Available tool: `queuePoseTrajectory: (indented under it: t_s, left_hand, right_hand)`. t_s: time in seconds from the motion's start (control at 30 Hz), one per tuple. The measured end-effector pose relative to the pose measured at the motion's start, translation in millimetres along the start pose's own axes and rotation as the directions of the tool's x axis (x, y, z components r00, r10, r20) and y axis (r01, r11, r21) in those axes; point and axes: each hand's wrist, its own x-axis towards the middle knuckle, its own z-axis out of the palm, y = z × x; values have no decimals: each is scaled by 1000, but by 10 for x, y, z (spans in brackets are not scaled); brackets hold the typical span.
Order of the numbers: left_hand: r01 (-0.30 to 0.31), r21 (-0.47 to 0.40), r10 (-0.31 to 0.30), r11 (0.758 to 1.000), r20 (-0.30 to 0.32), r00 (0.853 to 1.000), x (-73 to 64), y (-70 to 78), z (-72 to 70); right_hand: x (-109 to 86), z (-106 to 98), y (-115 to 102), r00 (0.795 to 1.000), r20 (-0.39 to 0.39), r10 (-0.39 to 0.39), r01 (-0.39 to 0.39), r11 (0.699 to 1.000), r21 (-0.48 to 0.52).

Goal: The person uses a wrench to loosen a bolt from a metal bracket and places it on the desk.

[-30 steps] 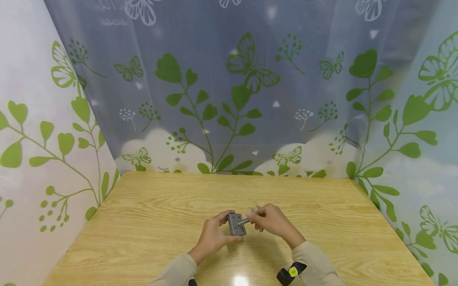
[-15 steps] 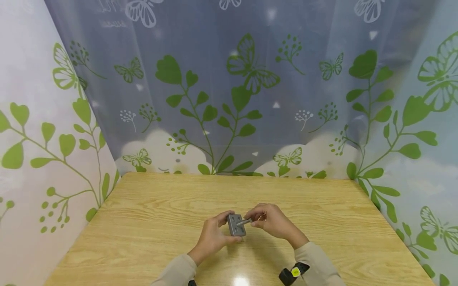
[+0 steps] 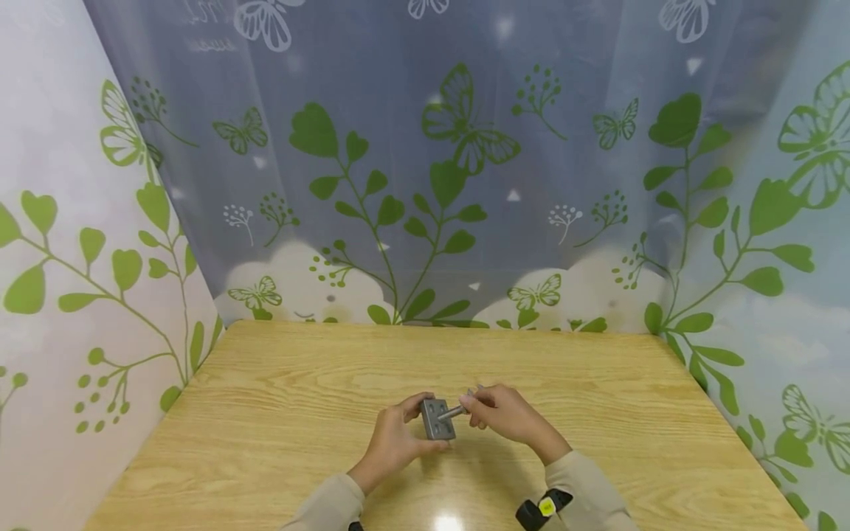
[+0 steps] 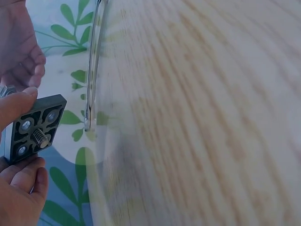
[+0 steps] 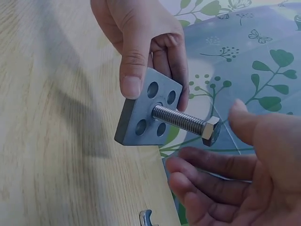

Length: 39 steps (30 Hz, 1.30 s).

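Note:
My left hand (image 3: 393, 442) grips a grey square plate (image 3: 437, 420) by its edges, thumb on one side and fingers on the other. Round holes (image 5: 141, 127) sit near the plate's corners. A threaded hex bolt (image 5: 181, 118) passes through its middle; the bolt's threaded end shows on the far face in the left wrist view. My right hand (image 5: 235, 174) surrounds the hex head (image 5: 211, 131) with thumb and loosely bent fingers, and a gap separates them from the head. Plate and bolt are held above the table, the plate tilted.
A wood-grain table (image 3: 319, 369) lies below, with printed leaf-and-butterfly curtains (image 3: 398, 184) behind and at both sides. In the right wrist view a small shiny metal piece (image 5: 146, 217) shows at the bottom. A long shiny strip (image 4: 92, 66) runs along the table edge.
Half a second ago the right fingers reached further forward round the bolt's end; now they have drawn back from it. The left hand and plate have stayed almost in place.

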Motion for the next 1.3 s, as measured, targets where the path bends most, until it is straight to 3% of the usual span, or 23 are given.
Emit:
queuePoseTrajectory:
  t_s: [0.27,0.53,0.67,1.13,1.3]
  left_hand:
    - [1,2,-1,1000,6,1000,3,0,9]
    - [-11,6,11,1000,10,1000,-7,-8,14]
    - [-17,4,17,1000,9,1000,-8,-7,15]
    - [-8,6,8,1000,11,1000,-19,-10,-2]
    - [-17,0,17,1000,4,1000,-27,-14,-6]
  right_hand:
    - [17,15,-28,998,-27,58,-57,998,23]
    - [12,-24,-24,992,13,-128,129,989,-67]
    - [4,-36,-28,985,4,-170,170,983,-66]
    - [9,1,4,984,12,-180,181,982,-47]
    - [16,14,16,994,9,-107,108,992,-62]
